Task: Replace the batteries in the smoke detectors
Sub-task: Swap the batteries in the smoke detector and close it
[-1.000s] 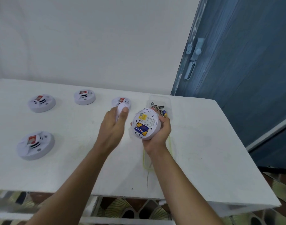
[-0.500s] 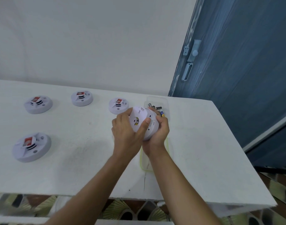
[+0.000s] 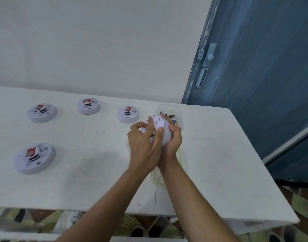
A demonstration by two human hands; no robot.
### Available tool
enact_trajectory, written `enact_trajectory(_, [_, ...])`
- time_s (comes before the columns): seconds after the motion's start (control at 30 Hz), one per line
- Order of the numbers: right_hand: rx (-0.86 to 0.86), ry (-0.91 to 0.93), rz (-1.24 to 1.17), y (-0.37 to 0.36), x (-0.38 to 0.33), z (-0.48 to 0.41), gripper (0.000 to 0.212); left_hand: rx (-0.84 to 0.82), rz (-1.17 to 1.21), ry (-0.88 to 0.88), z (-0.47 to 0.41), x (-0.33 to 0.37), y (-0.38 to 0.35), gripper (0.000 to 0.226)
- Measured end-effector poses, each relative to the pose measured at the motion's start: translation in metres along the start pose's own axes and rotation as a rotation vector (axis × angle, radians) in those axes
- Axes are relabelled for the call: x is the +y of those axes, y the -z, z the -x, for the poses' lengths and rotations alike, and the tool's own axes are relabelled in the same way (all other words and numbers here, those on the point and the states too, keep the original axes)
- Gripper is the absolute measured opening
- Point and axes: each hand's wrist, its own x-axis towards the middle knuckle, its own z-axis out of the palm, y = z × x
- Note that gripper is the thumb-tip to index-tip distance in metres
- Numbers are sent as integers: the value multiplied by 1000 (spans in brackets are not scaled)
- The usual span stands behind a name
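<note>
Left hand [image 3: 143, 147]: reached in from the lower left with the forearm running up diagonally. Its fingers were curled over the left rim of the smoke detector [image 3: 160, 124] and its thumb pressed on the near face, so it was grasping the detector.
Right hand [image 3: 175, 140]: cupped the detector from the right and behind. Its fingers were wrapped round the far rim, gripping it, with fingertips showing at the top.
Smoke detector: was held tilted between both hands, above the table [image 3: 79, 180] and just in front of the tray [image 3: 169, 106].
Tray: was clear plastic, partly hidden by the hands, with loose batteries [image 3: 168, 116] at its far end.
Other detectors: four lay flat on the table to the left, well apart from the hands: three in a far row [image 3: 42, 112] [image 3: 88, 106] [image 3: 128, 113] and one nearer [image 3: 34, 158].
Door [image 3: 263, 84]: was blue and stood to the right.
</note>
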Motion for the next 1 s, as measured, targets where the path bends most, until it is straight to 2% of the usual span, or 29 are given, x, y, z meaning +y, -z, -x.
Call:
enact_trajectory(0.17, [-30, 36, 30, 3, -3, -3, 37, -93, 19, -10, -8, -4, 7, 59])
enact_trajectory(0.3, [-34, 76, 74, 1, -4, -3, 35, -50, 25, 0, -9, -1, 12, 48])
enact_trajectory(0.53, [-36, 87, 105, -1, -5, -3, 38, -79, 105, 29, -13, -1, 18, 49])
enact_trajectory(0.83, [8, -49, 78, -1, -6, -6, 49, -149, 4, -159, -15, -13, 22, 57])
enact_trajectory(1.0, [-21, -101, 97, 3, -9, -9, 37, -177, -10, -190, -17, -19, 23, 61])
